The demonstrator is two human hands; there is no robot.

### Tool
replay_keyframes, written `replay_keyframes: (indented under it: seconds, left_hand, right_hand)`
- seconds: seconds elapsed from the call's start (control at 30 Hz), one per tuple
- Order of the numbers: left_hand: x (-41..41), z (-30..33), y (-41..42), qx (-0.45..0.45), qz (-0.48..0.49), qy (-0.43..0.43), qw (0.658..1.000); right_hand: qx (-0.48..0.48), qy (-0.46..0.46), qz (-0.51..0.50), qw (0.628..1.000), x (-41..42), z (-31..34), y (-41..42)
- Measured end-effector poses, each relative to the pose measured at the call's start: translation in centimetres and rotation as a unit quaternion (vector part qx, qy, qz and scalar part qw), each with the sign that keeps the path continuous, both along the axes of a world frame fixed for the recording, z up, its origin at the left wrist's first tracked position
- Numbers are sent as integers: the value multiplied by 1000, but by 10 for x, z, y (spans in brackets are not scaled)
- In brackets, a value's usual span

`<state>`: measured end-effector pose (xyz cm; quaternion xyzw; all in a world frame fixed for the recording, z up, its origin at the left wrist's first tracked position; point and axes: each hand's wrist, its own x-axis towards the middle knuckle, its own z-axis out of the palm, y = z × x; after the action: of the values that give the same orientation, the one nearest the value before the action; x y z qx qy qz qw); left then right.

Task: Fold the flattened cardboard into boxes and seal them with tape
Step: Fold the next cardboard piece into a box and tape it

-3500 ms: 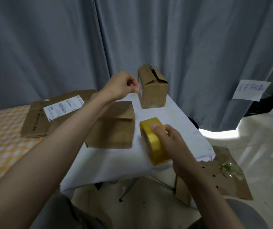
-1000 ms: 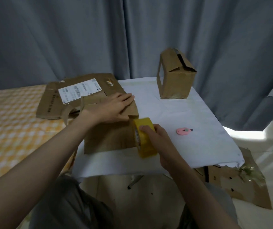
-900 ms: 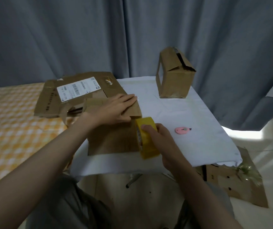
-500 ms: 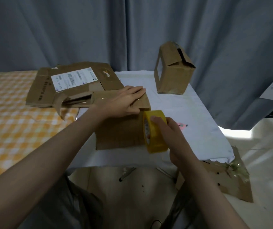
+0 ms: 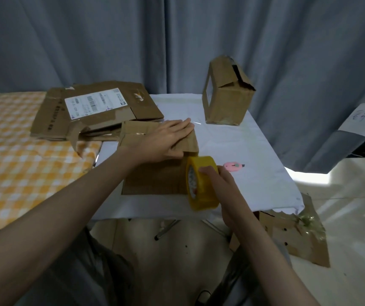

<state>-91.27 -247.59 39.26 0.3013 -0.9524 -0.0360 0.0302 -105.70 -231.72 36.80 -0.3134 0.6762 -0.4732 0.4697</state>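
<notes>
makeshift home workspace, grey curtains (image 5: 111, 40), folding table (image 5: 254, 151), gingham cloth (image 5: 11, 173)

A pink cutter (image 5: 234, 166) lies on the white tablecloth (image 5: 261, 151) (grey curtain (image 5: 111, 40) behind).

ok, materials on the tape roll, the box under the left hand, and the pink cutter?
Tape roll: glossy yellow plastic film, likely on a printed card core. Box: brown corrugated cardboard, matte, creased; looks reused. Cutter: smooth pink body, probably plastic, with a dark tip that may be the blade; too small to confirm.
</notes>
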Motion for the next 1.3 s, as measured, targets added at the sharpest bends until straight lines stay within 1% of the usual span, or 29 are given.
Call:
replay_keyframes:
  seconds: [0.13, 0.23, 0.37, 0.5, 0.63, 0.8, 0.93, 1.0, 1.03, 1.07, 1.1, 1.13, 1.17, 1.23, 1.3]
  left_hand:
    - [1, 2, -9, -8, 0, -26, 1000]
    - [2, -8, -11, -35, -5, -15, 999]
    - [0, -10, -11, -53, 13, -9, 998]
    - [-4, -6, -25, -49, 46, -17, 998]
    - [-12, -12, -38, -50, 86, -18, 995]
    - [-12, -14, -41, -58, 84, -19, 995]
    - [-12, -16, -43, -60, 87, -13, 994]
    - [-14, -16, -46, -51, 90, -10, 995]
    - [-14, -16, -47, -51, 89, -7, 995]
    - [-14, -18, -47, -55, 87, 0, 995]
    - [-13, -19, -46, -64, 84, 13, 994]
    - [-13, -20, -45, -77, 81, 30, 993]
    - [-12, -20, -43, -90, 82, 47, 991]
    - [-11, -15, -40, -103, 85, 72, 988]
    - [-10, -11, -36, -108, 77, 89, 987]
  right_hand:
    - [1, 11, 9, 1000, 3, 3, -1]
    - [-6, 16, 3, 1000, 8, 1, 6]
    - [-21, 33, -1, 999, 11, -2, 10]
    - [-44, 39, 4, 998, 12, 5, -1]
    - [-50, 18, -2, 999, 12, 4, -15]
    - [-32, 1, -4, 999, 13, -6, -20]
    - [-34, 2, 4, 999, 12, -9, -16]
    - [-54, 8, -14, 998, 6, -6, -15]
    - [-73, 28, -38, 996, -2, -6, -17]
    - [-89, 89, -51, 991, -15, -10, -23]
    - [-101, 181, -57, 977, -32, -17, -29]
    - [-90, 265, -58, 958, -50, -26, -36]
    - [-63, 328, -46, 941, -67, -36, -43]
    - [6, 414, 7, 910, -89, -54, -52]
    - [36, 487, 40, 872, -96, -67, -55]
